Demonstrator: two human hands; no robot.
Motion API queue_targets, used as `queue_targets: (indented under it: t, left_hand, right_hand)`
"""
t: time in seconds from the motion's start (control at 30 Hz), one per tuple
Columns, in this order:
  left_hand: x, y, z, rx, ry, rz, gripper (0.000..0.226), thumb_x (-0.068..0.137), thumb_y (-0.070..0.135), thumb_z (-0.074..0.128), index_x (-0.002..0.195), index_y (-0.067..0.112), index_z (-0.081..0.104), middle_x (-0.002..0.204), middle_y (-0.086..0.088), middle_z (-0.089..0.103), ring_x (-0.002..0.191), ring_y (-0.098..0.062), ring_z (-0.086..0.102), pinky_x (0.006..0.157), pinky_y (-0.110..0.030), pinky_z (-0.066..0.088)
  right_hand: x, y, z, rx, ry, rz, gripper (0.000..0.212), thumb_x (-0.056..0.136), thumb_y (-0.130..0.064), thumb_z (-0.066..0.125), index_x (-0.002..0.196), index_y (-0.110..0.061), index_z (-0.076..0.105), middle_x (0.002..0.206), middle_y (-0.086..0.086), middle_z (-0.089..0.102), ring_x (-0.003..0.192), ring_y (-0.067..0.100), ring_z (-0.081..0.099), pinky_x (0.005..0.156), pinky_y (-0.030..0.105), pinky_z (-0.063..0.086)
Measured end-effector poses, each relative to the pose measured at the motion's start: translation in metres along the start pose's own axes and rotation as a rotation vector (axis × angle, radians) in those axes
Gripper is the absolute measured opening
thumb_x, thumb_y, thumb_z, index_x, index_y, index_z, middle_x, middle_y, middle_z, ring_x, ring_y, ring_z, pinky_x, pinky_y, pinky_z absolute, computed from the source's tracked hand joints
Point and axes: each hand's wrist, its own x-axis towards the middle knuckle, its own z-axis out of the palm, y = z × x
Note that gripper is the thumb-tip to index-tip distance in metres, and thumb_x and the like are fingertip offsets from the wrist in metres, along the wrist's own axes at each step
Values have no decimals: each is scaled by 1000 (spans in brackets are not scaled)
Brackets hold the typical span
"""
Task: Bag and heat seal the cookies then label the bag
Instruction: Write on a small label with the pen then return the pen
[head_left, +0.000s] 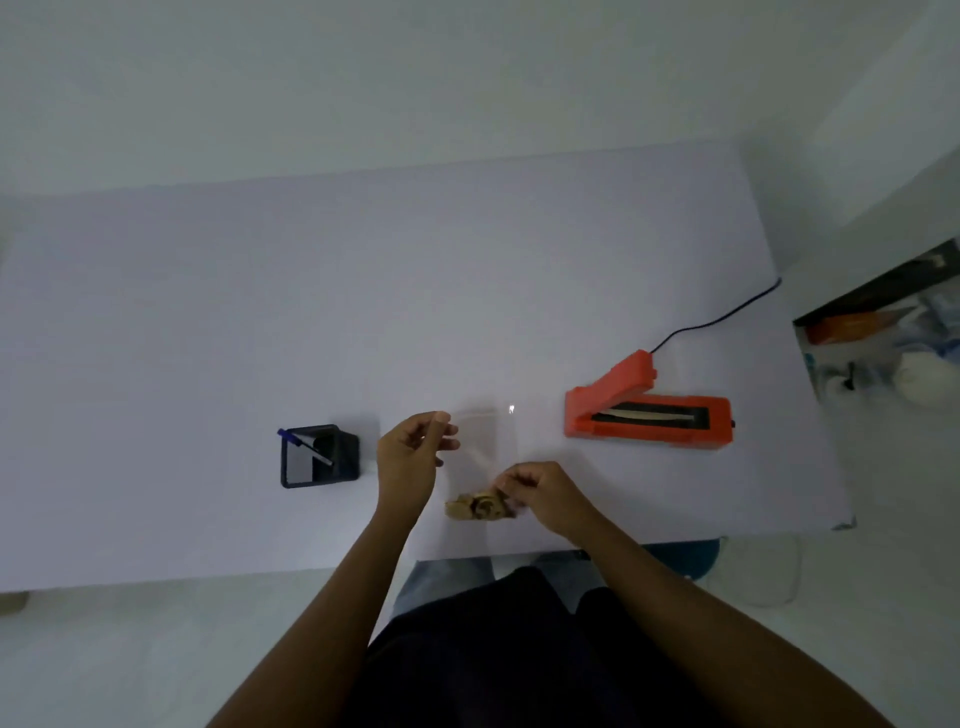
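A clear plastic bag (485, 441) is held above the white table (363, 312), faint and hard to make out. My left hand (413, 457) pinches its left edge near the top. A small pile of tan cookies (475, 508) lies on the table below the bag. My right hand (540, 491) has its fingers curled right at the cookies' upper right, pinching something there; whether that is a cookie or the bag's lower edge is unclear. An orange heat sealer (649, 413) sits open to the right, apart from both hands.
A black pen holder (319, 457) with a blue pen (304, 446) stands left of my left hand. The sealer's black cord (722, 317) runs off the table's right edge. A cluttered shelf (883, 332) sits at far right. The table's near edge is just below the cookies.
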Motion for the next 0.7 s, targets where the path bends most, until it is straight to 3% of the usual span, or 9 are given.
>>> queue_targets:
  t: [0.13, 0.23, 0.33, 0.4, 0.57, 0.7]
  left_hand:
    - [36, -9, -22, -9, -57, -62, 19, 96, 28, 62, 99, 12, 72, 88, -2, 77, 78, -18, 74, 65, -32, 56]
    - [58, -19, -31, 14, -168, -103, 24, 92, 33, 67, 105, 13, 70, 88, -1, 77, 79, -15, 74, 71, -29, 54]
    - [73, -35, -34, 130, -291, -165, 51, 82, 58, 68, 111, 17, 68, 90, 1, 77, 82, -13, 73, 83, -36, 58]
    - [78, -46, -35, 207, -342, -185, 55, 79, 66, 63, 108, 20, 68, 92, 4, 76, 87, -13, 72, 88, -38, 56]
    - [86, -54, -36, 347, -331, -193, 43, 90, 53, 59, 112, 17, 65, 100, 0, 73, 92, -15, 68, 89, -39, 55]
    - [89, -57, -34, 429, -375, -219, 39, 93, 46, 59, 114, 14, 64, 107, -3, 70, 97, -19, 65, 88, -38, 53]
  right_hand:
    - [19, -8, 21, 105, 85, 49, 13, 93, -10, 66, 87, -12, 77, 85, 7, 74, 79, 15, 68, 79, 31, 58]
    - [29, -17, 29, 194, 163, 99, 17, 96, -10, 63, 86, -12, 76, 85, 7, 74, 80, 17, 70, 79, 31, 59]
    - [39, -28, 32, 267, 231, 124, 19, 98, -13, 60, 90, -5, 75, 87, 12, 74, 81, 19, 71, 75, 32, 61]
    - [48, -34, 33, 297, 274, 138, 22, 99, -17, 58, 93, -3, 74, 89, 14, 74, 82, 20, 71, 72, 33, 60]
    - [75, -40, 36, 267, 386, 171, 25, 98, -26, 60, 89, -7, 74, 83, 9, 73, 77, 18, 67, 70, 34, 56]
    - [86, -40, 38, 271, 463, 190, 19, 96, -19, 63, 93, -2, 71, 81, 13, 69, 74, 23, 63, 63, 31, 52]
